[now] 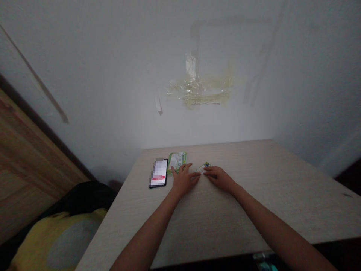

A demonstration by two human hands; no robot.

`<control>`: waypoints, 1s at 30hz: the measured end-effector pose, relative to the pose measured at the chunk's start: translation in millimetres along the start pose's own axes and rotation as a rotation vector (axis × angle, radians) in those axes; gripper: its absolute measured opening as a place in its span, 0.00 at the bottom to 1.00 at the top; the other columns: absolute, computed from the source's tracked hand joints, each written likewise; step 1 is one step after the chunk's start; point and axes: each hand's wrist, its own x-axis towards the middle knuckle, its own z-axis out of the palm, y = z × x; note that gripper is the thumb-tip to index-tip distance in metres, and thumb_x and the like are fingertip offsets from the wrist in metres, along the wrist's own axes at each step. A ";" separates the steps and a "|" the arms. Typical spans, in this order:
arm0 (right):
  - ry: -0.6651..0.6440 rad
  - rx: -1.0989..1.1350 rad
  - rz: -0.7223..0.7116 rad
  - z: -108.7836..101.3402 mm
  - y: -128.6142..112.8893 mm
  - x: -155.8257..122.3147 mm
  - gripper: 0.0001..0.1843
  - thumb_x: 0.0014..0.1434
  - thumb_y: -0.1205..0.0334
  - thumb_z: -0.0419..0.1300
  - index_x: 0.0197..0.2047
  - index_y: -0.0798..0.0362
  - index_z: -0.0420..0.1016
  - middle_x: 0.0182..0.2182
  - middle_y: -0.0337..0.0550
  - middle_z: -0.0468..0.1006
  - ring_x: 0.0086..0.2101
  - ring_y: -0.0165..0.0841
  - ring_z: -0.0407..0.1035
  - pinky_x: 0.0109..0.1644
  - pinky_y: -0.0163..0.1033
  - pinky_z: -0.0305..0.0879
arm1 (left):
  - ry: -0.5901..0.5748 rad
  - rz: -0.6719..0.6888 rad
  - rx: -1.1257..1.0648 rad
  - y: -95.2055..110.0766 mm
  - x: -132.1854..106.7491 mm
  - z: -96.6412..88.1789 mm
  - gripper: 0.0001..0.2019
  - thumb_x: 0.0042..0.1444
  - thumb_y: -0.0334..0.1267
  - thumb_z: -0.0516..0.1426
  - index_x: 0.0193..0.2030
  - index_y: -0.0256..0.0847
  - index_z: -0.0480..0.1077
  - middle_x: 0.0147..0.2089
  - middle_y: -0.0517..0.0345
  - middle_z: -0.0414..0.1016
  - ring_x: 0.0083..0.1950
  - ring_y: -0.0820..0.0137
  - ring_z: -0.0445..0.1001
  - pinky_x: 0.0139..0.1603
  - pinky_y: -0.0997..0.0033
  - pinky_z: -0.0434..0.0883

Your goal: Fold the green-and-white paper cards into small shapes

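Note:
A small, flat white piece with green and yellow print [205,165], like a card or a little packet, lies between my hands; its exact kind is too small to tell. My right hand [221,178] has its fingers closed together on the near right edge of this piece. My left hand [184,180] rests with fingers spread, the thumb reaching to the piece's left side. Other left fingertips lie on or just over the lower right part of a flat green and white packet [175,160]. Left of that packet is a phone [160,173] with a lit screen, partly blurred out.
The pale wood-grain table [267,188] meets a grey wall [113,75] with peeling tape [197,88]. To the left stand a wooden panel [25,158] and a yellow and grey cloth item [64,241]. A dim object [265,260] shows below the table's front edge.

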 end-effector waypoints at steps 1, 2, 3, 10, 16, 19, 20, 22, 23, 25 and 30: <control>-0.002 0.001 -0.003 0.2 0.6 0.2 0.16 0.60 0.65 0.57 0.49 0.43 0.78 0.54 0.44 0.75 0.54 0.39 0.69 0.60 0.52 0.62 | 0.001 -0.002 0.000 0.0 0.1 -0.2 0.10 0.58 0.52 0.56 0.46 0.68 0.75 0.64 0.61 0.64 0.65 0.51 0.59 0.60 0.21 0.34; -0.001 0.002 -0.003 0.5 1.2 0.3 0.16 0.60 0.65 0.57 0.49 0.43 0.78 0.54 0.43 0.75 0.54 0.39 0.69 0.60 0.52 0.62 | 0.000 -0.005 0.000 0.1 0.3 -0.3 0.10 0.58 0.51 0.56 0.46 0.68 0.75 0.64 0.61 0.64 0.65 0.51 0.58 0.61 0.21 0.34; 0.001 0.003 -0.002 0.7 1.7 0.3 0.16 0.60 0.65 0.57 0.49 0.43 0.78 0.54 0.43 0.75 0.54 0.39 0.69 0.60 0.52 0.62 | -0.003 -0.009 0.001 0.3 0.5 -0.3 0.10 0.57 0.52 0.57 0.46 0.68 0.75 0.64 0.61 0.64 0.65 0.51 0.58 0.61 0.21 0.34; -0.008 -0.010 0.007 -0.6 -0.2 0.0 0.16 0.60 0.64 0.56 0.49 0.43 0.78 0.54 0.44 0.75 0.54 0.40 0.68 0.60 0.52 0.61 | 0.005 -0.015 0.020 -3.2 2.3 -2.4 0.09 0.58 0.52 0.57 0.43 0.67 0.76 0.64 0.61 0.65 0.65 0.51 0.58 0.60 0.20 0.32; -0.014 -0.004 0.012 -1.3 -1.2 0.7 0.15 0.60 0.64 0.56 0.48 0.44 0.79 0.54 0.44 0.75 0.54 0.40 0.69 0.60 0.52 0.61 | 0.045 -0.027 0.051 -10.6 1.9 -7.8 0.09 0.58 0.52 0.55 0.40 0.64 0.78 0.62 0.61 0.67 0.65 0.48 0.58 0.59 0.18 0.32; -0.012 0.009 0.015 -1.2 -1.0 0.4 0.15 0.60 0.64 0.56 0.48 0.45 0.79 0.53 0.44 0.75 0.53 0.39 0.69 0.60 0.51 0.61 | 0.056 -0.001 0.049 -9.2 -0.1 -8.6 0.09 0.59 0.50 0.55 0.39 0.62 0.78 0.61 0.61 0.68 0.65 0.50 0.59 0.60 0.19 0.30; -0.011 0.012 0.016 -1.3 -1.1 0.3 0.15 0.60 0.64 0.56 0.48 0.45 0.79 0.53 0.44 0.75 0.53 0.39 0.69 0.60 0.51 0.61 | 0.056 0.011 0.045 -8.1 -0.8 -8.7 0.09 0.59 0.49 0.55 0.39 0.61 0.78 0.61 0.61 0.68 0.65 0.51 0.59 0.60 0.20 0.29; -0.004 0.020 0.022 -1.6 -1.8 0.1 0.15 0.60 0.64 0.56 0.48 0.45 0.79 0.53 0.45 0.76 0.53 0.39 0.69 0.60 0.51 0.61 | 0.062 0.036 0.035 -5.7 -1.9 -8.4 0.10 0.60 0.47 0.55 0.39 0.58 0.78 0.61 0.59 0.69 0.65 0.53 0.59 0.62 0.24 0.26; -0.001 0.025 0.023 -1.8 -2.4 0.1 0.15 0.60 0.64 0.56 0.48 0.45 0.79 0.53 0.45 0.76 0.53 0.39 0.69 0.60 0.50 0.62 | 0.067 0.050 0.028 -4.5 -2.2 -8.1 0.10 0.60 0.47 0.55 0.40 0.57 0.78 0.60 0.58 0.70 0.65 0.54 0.60 0.63 0.26 0.26; 0.002 0.037 0.024 -2.5 -4.0 0.0 0.17 0.60 0.64 0.56 0.51 0.46 0.77 0.51 0.45 0.77 0.52 0.39 0.69 0.59 0.50 0.62 | 0.082 0.077 0.012 -2.6 -2.4 -7.2 0.10 0.61 0.45 0.54 0.43 0.55 0.77 0.59 0.57 0.71 0.64 0.57 0.62 0.64 0.27 0.25; 0.019 0.050 0.061 -2.5 -10.0 -0.7 0.21 0.59 0.66 0.57 0.56 0.49 0.72 0.49 0.49 0.78 0.48 0.39 0.71 0.56 0.48 0.65 | 0.073 0.135 -0.025 0.8 -3.2 -1.2 0.12 0.61 0.43 0.54 0.50 0.57 0.73 0.57 0.60 0.73 0.64 0.59 0.62 0.64 0.28 0.24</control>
